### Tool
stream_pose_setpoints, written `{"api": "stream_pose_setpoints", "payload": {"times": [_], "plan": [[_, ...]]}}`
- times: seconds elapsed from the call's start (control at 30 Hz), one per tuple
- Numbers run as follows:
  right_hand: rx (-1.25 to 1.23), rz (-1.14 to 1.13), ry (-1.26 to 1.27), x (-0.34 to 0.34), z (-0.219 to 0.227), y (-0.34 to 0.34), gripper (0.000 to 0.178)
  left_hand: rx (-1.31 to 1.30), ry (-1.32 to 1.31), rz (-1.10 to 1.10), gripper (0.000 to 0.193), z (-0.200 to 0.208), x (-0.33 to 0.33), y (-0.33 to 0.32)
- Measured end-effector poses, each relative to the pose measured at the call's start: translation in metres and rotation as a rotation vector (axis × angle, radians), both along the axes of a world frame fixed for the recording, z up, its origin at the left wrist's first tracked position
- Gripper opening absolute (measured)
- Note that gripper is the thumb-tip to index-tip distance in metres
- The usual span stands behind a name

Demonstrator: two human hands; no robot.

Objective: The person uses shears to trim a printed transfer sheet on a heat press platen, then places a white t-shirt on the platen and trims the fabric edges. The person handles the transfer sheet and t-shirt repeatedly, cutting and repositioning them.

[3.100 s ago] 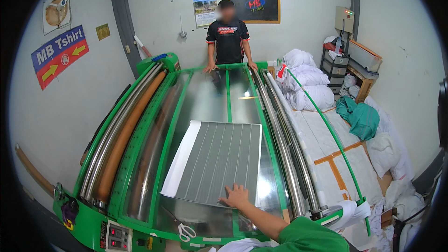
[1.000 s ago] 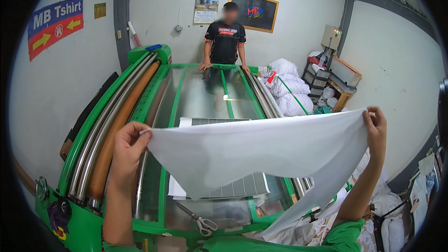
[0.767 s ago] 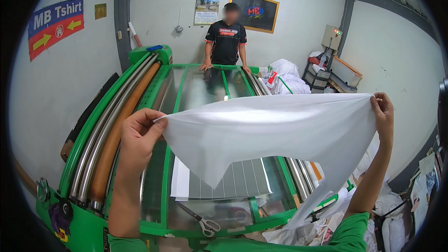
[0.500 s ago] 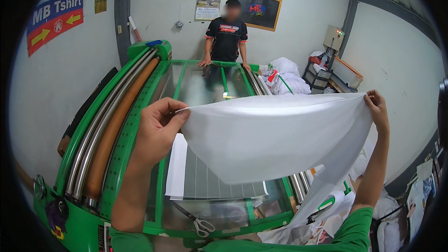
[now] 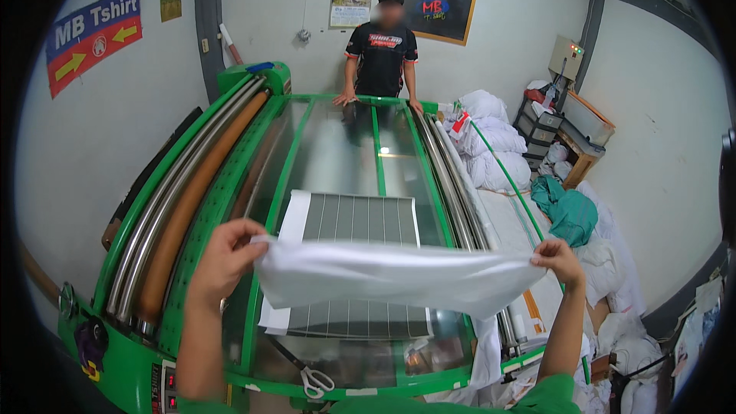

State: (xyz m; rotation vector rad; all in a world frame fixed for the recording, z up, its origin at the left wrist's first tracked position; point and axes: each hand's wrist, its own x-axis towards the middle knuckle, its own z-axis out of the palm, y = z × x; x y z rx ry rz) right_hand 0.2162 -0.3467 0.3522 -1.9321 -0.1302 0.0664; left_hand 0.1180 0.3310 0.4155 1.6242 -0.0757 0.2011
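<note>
A piece of white fabric [image 5: 383,272] is stretched in the air between my hands. My left hand [image 5: 226,261] pinches its left corner between thumb and fingers, and my right hand [image 5: 558,262] pinches the right corner. The cloth sags between them, and a strip of it trails down at the right, over the machine's edge. Below it, a dark grey printed sheet [image 5: 360,218] with pale lines and white margins lies on the glass-like top of a green machine [image 5: 264,353]. The cloth covers the sheet's middle. Scissors [image 5: 314,379] with light handles rest at the near edge.
Metal and orange-brown rollers [image 5: 203,192] run along the left side, more rollers [image 5: 448,176] along the right. Across the machine a person [image 5: 381,57] stands with both hands on its far edge. White bundles [image 5: 491,138] and a green cloth [image 5: 565,209] lie at the right.
Both my hands have come down and nearer together, lowering the white fabric toward the sheet. The far part of the machine top and the sheet's far end now show above the cloth.
</note>
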Motion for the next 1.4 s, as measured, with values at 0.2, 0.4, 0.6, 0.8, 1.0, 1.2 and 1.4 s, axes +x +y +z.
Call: {"api": "stream_pose_setpoints", "payload": {"times": [0.2, 0.4, 0.6, 0.8, 1.0, 1.2, 1.4], "plan": [[0.260, 0.175, 0.002, -0.034, 0.012, 0.000, 0.025, -0.046, -0.062, -0.059, 0.009, 0.018, -0.044, 0.021], [0.253, 0.202, -0.089, -0.033, 0.046, 0.022, 0.029, -0.017, -0.091, 0.126, 0.008, 0.033, -0.030, 0.026], [-0.093, 0.173, 0.151, 0.032, -0.024, 0.067, 0.026, 0.211, 0.218, 0.118, 0.009, -0.029, 0.054, 0.056], [-0.276, 0.123, 0.111, 0.109, -0.223, 0.065, 0.036, 0.368, 0.465, 0.077, 0.018, -0.242, 0.195, 0.066], [-0.446, 0.048, 0.166, 0.152, -0.332, 0.113, 0.041, 0.584, 0.515, 0.415, 0.017, -0.419, 0.236, 0.087], [-0.383, -0.077, 0.219, 0.152, -0.335, 0.092, 0.040, 0.551, 0.401, 0.509, 0.014, -0.406, 0.246, 0.020], [-0.478, 0.006, 0.192, 0.175, -0.336, 0.102, 0.040, 0.502, 0.451, 0.646, 0.021, -0.439, 0.257, 0.051]]}}
